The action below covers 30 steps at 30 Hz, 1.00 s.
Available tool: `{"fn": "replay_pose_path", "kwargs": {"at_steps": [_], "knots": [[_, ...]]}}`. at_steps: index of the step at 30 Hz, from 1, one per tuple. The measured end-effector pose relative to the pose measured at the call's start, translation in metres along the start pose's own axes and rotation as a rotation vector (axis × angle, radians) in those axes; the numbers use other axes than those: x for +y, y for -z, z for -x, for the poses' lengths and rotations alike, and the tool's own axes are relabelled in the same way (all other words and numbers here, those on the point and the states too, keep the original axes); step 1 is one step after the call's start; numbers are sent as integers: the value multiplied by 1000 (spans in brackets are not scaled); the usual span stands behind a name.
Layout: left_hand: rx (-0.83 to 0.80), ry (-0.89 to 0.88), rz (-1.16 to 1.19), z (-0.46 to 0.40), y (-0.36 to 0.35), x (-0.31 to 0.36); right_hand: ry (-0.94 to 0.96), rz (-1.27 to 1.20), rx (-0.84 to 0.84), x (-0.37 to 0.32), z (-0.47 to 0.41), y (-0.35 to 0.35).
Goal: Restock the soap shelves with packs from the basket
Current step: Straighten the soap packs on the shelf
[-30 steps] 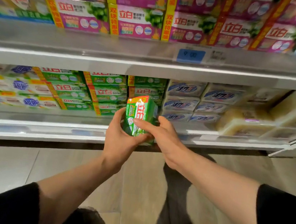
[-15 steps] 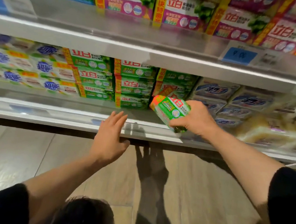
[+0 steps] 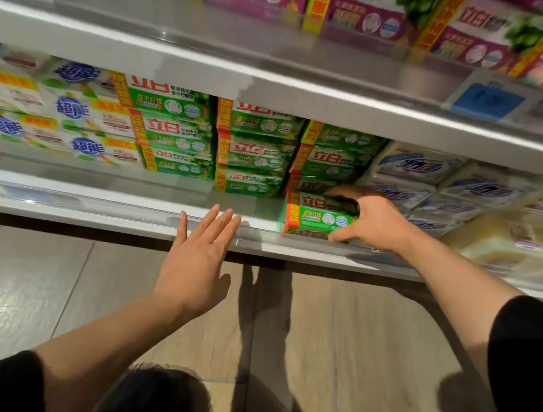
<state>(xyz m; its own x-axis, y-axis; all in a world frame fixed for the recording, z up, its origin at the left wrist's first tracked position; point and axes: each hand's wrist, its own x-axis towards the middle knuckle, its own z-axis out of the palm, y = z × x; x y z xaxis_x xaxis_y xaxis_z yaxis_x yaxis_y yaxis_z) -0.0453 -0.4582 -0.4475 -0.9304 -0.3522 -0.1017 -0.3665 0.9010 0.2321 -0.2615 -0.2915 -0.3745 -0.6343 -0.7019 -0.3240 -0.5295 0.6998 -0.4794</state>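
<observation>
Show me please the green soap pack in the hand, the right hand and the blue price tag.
green soap pack (image 3: 318,216), head view, on its front face.
right hand (image 3: 376,221), head view, on the back of the hand.
blue price tag (image 3: 487,101), head view, on its blue middle.

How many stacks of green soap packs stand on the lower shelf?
3 stacks: left stack, middle stack, right stack. The right hand holds one more green pack in front of the right stack, near the shelf edge. More may be hidden behind.
</observation>
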Motion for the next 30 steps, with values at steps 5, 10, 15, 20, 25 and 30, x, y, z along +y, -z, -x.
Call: {"fn": "replay_pose_path", "kwargs": {"at_steps": [5, 10, 15, 20, 25, 30], "knots": [[32, -17, 34, -2, -5, 0, 16, -32, 10, 5, 0, -8], [17, -32, 4, 1, -7, 0, 44, 315, 143, 4, 16, -18], [-37, -42, 42, 7, 25, 19, 92, 266, 185, -9, 66, 6], [20, -236, 182, 35, 104, 82, 122, 278, 245, -44, 150, 52], [121, -599, 203, 77, 202, 184, 81, 261, 602, -82, 274, 125], [193, -894, 218, 135, 263, 300, -74, 306, 934, -85, 437, 172]]}}
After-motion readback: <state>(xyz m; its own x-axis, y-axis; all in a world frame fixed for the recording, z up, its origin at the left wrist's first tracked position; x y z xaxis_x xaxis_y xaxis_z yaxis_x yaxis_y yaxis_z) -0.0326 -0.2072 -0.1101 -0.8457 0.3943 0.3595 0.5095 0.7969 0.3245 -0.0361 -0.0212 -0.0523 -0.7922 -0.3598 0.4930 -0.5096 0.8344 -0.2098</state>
